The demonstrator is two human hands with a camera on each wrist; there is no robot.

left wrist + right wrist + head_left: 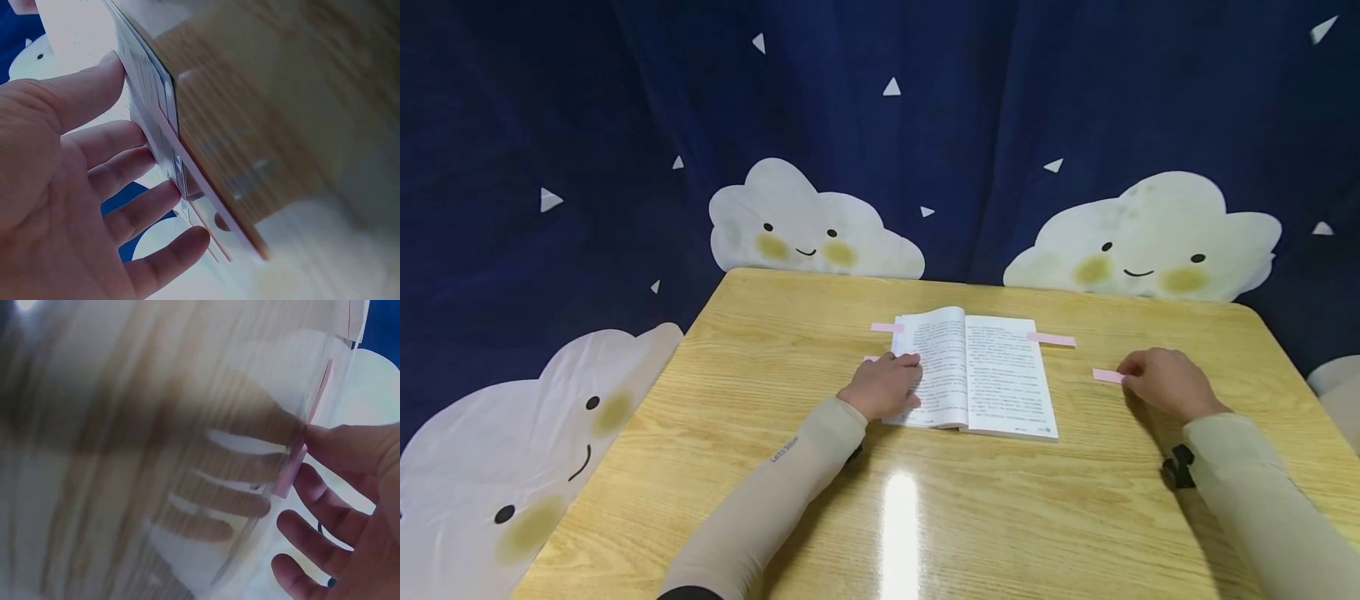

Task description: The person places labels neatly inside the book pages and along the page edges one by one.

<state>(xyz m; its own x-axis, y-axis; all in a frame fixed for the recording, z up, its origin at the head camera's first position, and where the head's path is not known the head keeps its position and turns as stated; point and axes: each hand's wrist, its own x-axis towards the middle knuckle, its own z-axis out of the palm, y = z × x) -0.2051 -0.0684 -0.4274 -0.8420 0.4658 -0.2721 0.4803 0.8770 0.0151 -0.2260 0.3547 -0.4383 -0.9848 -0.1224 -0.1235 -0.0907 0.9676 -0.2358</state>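
An open book (1009,375) lies on the wooden table, its pages full of printed text. My left hand (883,387) rests on the outer side of the left page, fingers spread and relaxed; the left wrist view shows the thumb and fingertips along the page edges. Pink strips (212,194) stick out past those edges beside the fingers. To the right of the book, my right hand (1172,385) pinches a pink paper strip (1107,376) between thumb and index finger, low over the table. Another pink strip (1054,339) juts from the right page's upper edge.
The wooden table (790,333) reaches back to a dark blue curtain (970,125) printed with smiling clouds. A bright light reflection shows on the tabletop in front of the book. On the right wrist sits a small black device (1178,467).
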